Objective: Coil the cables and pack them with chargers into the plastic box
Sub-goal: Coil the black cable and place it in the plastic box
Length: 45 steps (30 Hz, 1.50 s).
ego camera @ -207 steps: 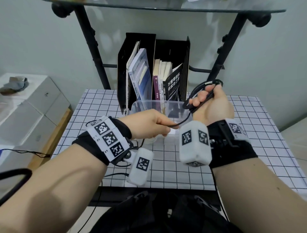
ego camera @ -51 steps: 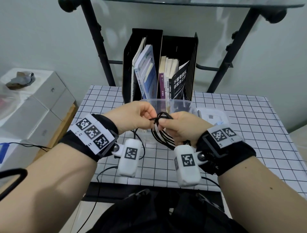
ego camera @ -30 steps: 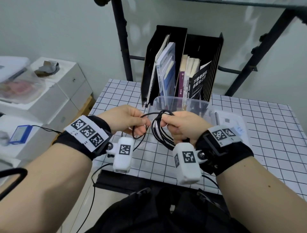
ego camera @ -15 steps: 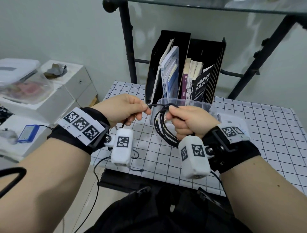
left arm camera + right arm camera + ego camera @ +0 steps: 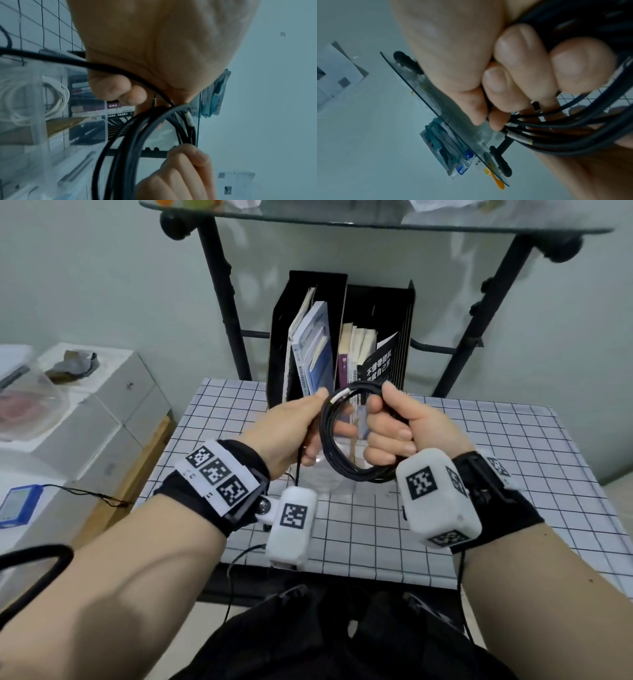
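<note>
A black cable [image 5: 346, 470], wound into several loops, hangs in the air between my hands, above the checked table. My right hand [image 5: 380, 405] grips the coil's top right in a fist [image 5: 513, 67]. At the top left, beside a white label, my left hand [image 5: 318, 419] pinches the loops. A loose tail [image 5: 68, 60] crosses the left palm and drops down. The clear plastic box [image 5: 325, 479] stands behind and below the hands, mostly hidden. In the left wrist view a coiled white cable [image 5: 58, 93] lies inside the box [image 5: 34, 101].
A black file holder with books [image 5: 342, 337] stands just behind the box. Black frame posts [image 5: 222, 302] carry a glass shelf [image 5: 342, 220] overhead. White boxes [image 5: 102, 412] and a blue device [image 5: 17, 505] sit left of the table [image 5: 479, 491].
Both hands have lifted the black coil higher, in front of the file holder. My left hand has closed in onto the coil's top, and the gap between the hands has shrunk.
</note>
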Tool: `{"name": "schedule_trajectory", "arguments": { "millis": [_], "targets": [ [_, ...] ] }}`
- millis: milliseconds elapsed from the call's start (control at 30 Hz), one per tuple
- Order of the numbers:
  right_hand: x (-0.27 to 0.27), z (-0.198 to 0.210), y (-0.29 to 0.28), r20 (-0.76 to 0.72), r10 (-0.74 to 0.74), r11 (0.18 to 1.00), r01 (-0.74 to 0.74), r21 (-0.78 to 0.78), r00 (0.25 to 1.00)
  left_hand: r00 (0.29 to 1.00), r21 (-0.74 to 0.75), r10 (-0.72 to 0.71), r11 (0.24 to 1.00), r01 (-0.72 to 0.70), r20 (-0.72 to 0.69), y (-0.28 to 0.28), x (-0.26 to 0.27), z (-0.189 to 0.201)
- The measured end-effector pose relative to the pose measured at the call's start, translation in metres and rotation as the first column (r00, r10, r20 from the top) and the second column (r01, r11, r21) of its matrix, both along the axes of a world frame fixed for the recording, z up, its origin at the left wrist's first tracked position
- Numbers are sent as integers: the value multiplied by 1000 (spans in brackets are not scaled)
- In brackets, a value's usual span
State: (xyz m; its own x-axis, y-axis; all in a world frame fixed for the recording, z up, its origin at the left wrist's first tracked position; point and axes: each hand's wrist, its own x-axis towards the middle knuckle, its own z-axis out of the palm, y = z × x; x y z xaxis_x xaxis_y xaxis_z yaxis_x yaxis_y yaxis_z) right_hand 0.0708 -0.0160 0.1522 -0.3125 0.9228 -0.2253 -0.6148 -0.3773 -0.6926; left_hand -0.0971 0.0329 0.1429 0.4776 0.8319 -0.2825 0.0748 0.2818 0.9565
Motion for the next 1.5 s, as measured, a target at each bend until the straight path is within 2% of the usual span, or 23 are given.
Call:
{"name": "schedule_trajectory", "arguments": {
  "millis": [100, 200, 333, 467, 567, 667, 800, 900, 1000, 1100, 1200, 1333, 1433, 1500],
  "targets": [
    [8, 2, -4, -44, -67, 998, 67, 7, 997, 996, -18, -29, 999, 30, 81, -2, 14, 1],
    [11, 4, -11, -30, -143, 989, 143, 20, 989, 995, 77, -16, 997, 9, 98, -5, 27, 2],
    [15, 1, -17, 34, -238, 971, 239, -6, 971, 999, 242, 22, 970, -11, -43, -2, 39, 2],
    [24, -8, -21, 34, -273, 961, 274, -39, 962, 990, 351, -15, 934, 63, -138, 5, 49, -5],
    [29, -9, -21, 26, -281, 957, 282, -74, 959, 994, 281, -34, 958, 63, -104, 4, 60, -12],
    [35, -8, -22, 115, -372, 911, 386, -146, 921, 995, 217, -70, 973, 83, -66, 1, 71, -14],
    [37, -9, -23, 137, -449, 865, 468, -179, 883, 995, 156, -97, 983, 102, -39, 0, 76, -11],
    [43, -5, -20, 143, -509, 830, 528, -178, 849, 993, 73, -112, 991, 109, 41, 0, 76, -14],
    [52, 0, -17, 95, -566, 798, 573, -187, 819, 991, 15, -105, 995, 104, 86, 1, 74, -22],
    [58, 4, -13, -11, -621, 765, 604, -224, 783, 994, 25, -105, 994, 105, 21, 1, 72, -31],
    [64, 7, -10, -62, -677, 723, 648, -239, 733, 993, 28, -113, 993, 114, -34, -1, 68, -39],
    [75, 10, -6, -89, -773, 628, 735, -255, 629, 982, 28, -157, 987, 161, -102, -5, 65, -45],
    [91, -1, -1, -32, -862, 493, 821, -287, 507, 973, 19, -182, 982, 186, -139, -6, 64, -48],
    [99, -11, 1, 99, -893, 397, 872, -286, 438, 965, 19, -212, 976, 217, -152, -5, 63, -48]
  ]
}}
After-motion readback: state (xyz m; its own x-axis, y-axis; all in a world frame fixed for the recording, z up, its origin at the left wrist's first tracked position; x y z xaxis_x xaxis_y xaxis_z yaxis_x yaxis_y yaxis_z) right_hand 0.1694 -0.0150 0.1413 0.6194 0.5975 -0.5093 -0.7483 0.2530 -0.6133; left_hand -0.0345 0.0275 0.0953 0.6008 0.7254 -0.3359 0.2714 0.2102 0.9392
